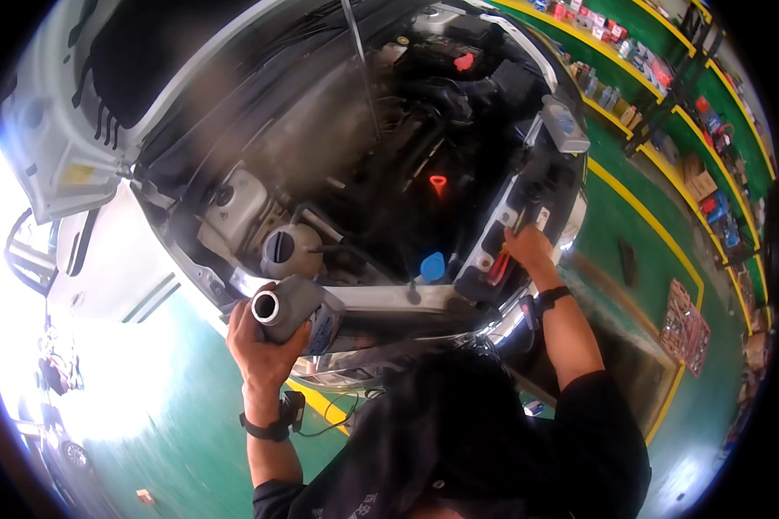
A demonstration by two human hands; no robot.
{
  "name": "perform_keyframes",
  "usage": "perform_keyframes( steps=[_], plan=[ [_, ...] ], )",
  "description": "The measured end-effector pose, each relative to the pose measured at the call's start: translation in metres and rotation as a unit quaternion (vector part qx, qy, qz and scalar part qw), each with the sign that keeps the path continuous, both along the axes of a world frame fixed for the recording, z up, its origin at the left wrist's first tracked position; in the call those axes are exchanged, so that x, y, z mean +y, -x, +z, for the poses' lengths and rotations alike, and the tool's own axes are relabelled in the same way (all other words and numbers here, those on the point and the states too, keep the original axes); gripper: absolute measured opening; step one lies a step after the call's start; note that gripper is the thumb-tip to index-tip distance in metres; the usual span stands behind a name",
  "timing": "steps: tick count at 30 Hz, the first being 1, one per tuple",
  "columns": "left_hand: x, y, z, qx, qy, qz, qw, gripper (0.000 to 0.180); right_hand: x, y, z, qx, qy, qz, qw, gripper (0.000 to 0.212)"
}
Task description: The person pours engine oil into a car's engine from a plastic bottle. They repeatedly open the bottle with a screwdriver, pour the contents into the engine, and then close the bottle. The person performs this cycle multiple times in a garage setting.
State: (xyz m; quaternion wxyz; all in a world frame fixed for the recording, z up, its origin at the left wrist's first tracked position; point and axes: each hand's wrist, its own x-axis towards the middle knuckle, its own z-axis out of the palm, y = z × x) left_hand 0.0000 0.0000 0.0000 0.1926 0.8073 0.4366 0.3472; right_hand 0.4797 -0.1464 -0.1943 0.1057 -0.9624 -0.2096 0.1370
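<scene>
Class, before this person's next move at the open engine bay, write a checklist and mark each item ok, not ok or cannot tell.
1. Hood raised: ok; it stands open.
2. Grey bottle gripped: ok; the left hand holds it.
3. Bottle's mouth uncapped: ok; a dark opening shows inside a white rim.
4. Black cap on the pale reservoir: ok; it looks in place, though its tightness cannot be judged.
5. Right hand gripping the red item: cannot tell; the fingers are close to it.
6. Bay's rim free of loose bottles: not ok; a second grey bottle rests there.
</scene>
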Motion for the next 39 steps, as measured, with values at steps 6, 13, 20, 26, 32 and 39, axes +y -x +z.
perform_keyframes(
  steps=[6, 13, 20, 26, 32, 39],
  plan=[
    [0.021, -0.009, 0.009, -0.041, 0.028, -0.018, 0.999, 0.065, 0.0, 0.0, 0.029, -0.055, -0.005, 0.057, 0.997, 0.06],
    [0.044, -0.02, 0.013, -0.072, 0.021, -0.025, 0.997, 0.065, 0.096, 0.029, 0.071, -0.191, -0.22, 0.353, 0.889, 0.055],
    [0.05, -0.023, 0.016, -0.045, 0.05, -0.021, 0.997, 0.065, 0.166, 0.034, -0.015, -0.179, 0.018, 0.482, 0.857, 0.074],
    [0.058, -0.03, 0.018, -0.083, 0.048, -0.014, 0.995, 0.064, 0.17, 0.041, -0.06, -0.079, 0.092, 0.455, 0.882, 0.084],
    [0.077, -0.052, 0.022, -0.062, 0.054, -0.026, 0.996, 0.062, 0.205, 0.064, 0.06, 0.067, -0.217, 0.507, 0.832, 0.102],
    [0.113, -0.12, 0.015, -0.139, -0.026, -0.004, 0.99, 0.055, 0.199, 0.156, 0.139, 0.159, -0.364, 0.556, 0.73, 0.154]
  ],
)
